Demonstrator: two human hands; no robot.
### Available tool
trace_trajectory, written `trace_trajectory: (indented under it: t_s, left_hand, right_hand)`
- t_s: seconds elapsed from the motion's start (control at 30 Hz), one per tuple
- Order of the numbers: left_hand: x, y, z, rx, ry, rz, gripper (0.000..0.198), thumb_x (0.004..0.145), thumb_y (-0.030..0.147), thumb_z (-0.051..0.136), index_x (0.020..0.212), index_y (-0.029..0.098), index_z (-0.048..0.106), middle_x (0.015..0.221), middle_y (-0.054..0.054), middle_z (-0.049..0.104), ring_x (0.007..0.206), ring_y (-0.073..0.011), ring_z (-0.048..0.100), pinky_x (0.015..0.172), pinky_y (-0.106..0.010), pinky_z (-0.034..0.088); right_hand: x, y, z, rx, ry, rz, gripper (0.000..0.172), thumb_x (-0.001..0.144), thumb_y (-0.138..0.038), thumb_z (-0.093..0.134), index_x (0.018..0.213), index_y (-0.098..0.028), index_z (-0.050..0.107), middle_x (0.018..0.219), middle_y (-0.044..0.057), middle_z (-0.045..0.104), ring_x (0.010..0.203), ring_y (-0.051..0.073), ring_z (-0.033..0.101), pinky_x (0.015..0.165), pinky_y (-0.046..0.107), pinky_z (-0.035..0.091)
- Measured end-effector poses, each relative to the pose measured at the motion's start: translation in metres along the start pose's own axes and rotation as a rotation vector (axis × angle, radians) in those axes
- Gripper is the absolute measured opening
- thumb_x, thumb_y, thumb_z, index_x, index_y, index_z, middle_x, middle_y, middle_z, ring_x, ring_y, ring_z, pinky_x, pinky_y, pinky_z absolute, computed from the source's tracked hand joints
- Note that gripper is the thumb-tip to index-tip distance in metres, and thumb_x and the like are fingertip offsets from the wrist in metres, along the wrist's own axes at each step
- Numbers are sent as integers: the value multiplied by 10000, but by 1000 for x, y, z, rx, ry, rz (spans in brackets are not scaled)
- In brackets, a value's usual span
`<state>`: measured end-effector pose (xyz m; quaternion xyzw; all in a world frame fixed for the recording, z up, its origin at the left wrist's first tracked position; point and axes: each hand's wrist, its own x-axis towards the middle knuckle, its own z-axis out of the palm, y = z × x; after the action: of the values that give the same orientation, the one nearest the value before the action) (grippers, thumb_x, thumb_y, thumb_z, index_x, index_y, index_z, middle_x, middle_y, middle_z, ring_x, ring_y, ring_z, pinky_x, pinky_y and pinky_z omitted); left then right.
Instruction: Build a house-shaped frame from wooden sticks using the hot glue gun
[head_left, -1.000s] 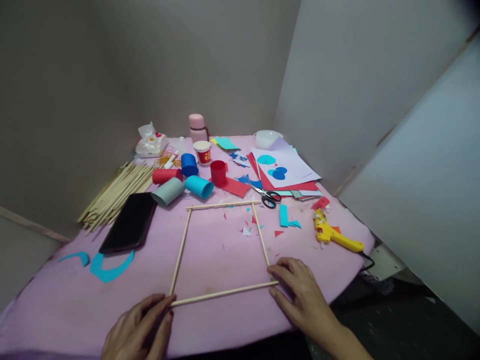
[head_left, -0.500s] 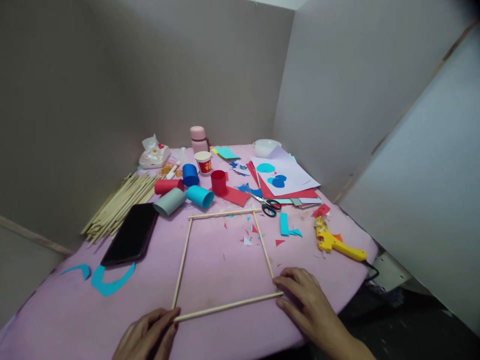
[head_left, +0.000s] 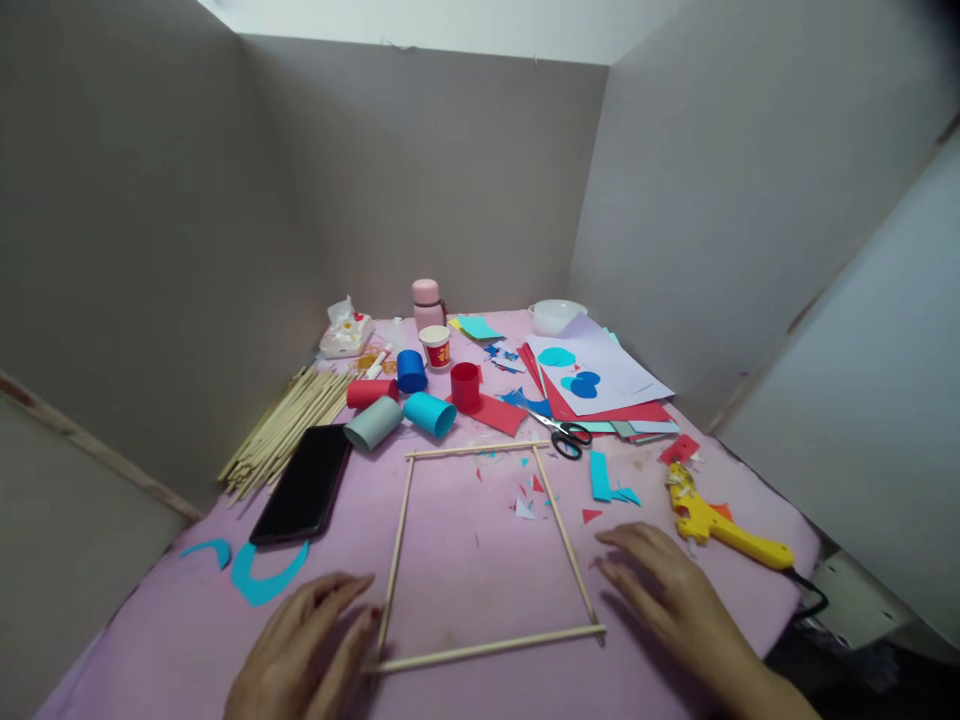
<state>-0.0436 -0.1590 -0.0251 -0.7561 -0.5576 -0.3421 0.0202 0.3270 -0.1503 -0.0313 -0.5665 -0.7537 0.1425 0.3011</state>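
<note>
A square frame of thin wooden sticks [head_left: 487,647] lies flat on the pink tabletop [head_left: 465,560]. My left hand [head_left: 304,650] rests at the frame's near left corner, fingers stretched out and touching the stick ends. My right hand [head_left: 667,595] lies flat and open on the table just right of the frame's near right corner, apart from the sticks. Neither hand holds anything.
A black phone [head_left: 304,485] and a bundle of sticks [head_left: 281,430] lie at the left. Paper tubes [head_left: 429,412], a cup [head_left: 436,347], a pink bottle [head_left: 427,300], scissors [head_left: 566,433], coloured sheets [head_left: 600,375] and a yellow glue gun [head_left: 712,520] lie behind and to the right. Grey panels wall the table.
My right hand has lifted off the frame's near right corner and moved right and slightly forward. The camera has tilted up, so everything sits lower in view. My left hand stays at the left corner.
</note>
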Motion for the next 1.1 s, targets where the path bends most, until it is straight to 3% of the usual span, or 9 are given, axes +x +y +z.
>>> trace_trajectory:
  t_s: [0.1, 0.2, 0.33, 0.53, 0.73, 1.1]
  left_hand:
    - [52, 3, 0, 18, -54, -86, 356, 865, 502, 419, 1013, 271, 646, 1035, -40, 645, 976, -223, 614, 820, -322, 499]
    - [100, 4, 13, 28, -209, -177, 387, 864, 456, 388, 1088, 223, 602, 1103, -64, 619, 982, -234, 607, 835, -342, 474]
    - [134, 0, 37, 64, -277, -231, 347, 866, 361, 393, 1076, 164, 586, 970, -85, 659, 848, -231, 639, 757, -335, 468]
    - [139, -5, 54, 97, -344, -286, 296, 864, 296, 439, 1111, 160, 530, 819, -55, 685, 782, -224, 660, 651, -286, 431]
    - [136, -8, 58, 112, -366, -305, 313, 886, 288, 404, 1167, 183, 495, 898, -73, 689, 796, -225, 661, 648, -283, 415]
    - [136, -14, 62, 106, -345, -281, 408, 904, 362, 346, 1226, 171, 506, 949, -83, 703, 869, -246, 672, 692, -305, 468]
  right_hand:
    - [46, -2, -5, -88, 50, -30, 237, 911, -239, 463, 1086, -173, 609, 1015, 108, 641, 977, 241, 582, 846, 379, 475]
    - [94, -3, -1, -221, 82, -56, 235, 896, -167, 473, 1071, -153, 629, 1017, 113, 638, 969, 233, 579, 845, 351, 465]
    - [136, -4, 15, -274, 63, -73, 237, 874, -123, 490, 1048, -152, 649, 997, 117, 638, 948, 247, 571, 819, 355, 449]
    - [147, -8, 28, -318, -10, -90, 195, 883, -118, 504, 916, -169, 689, 896, 92, 654, 874, 237, 573, 744, 323, 409]
    - [152, -5, 34, -355, -48, -67, 216, 895, -111, 490, 873, -189, 690, 851, 65, 653, 839, 214, 569, 679, 286, 369]
    - [163, -5, 39, -312, -60, -83, 233, 887, -89, 479, 881, -179, 693, 847, 67, 649, 844, 201, 580, 704, 271, 396]
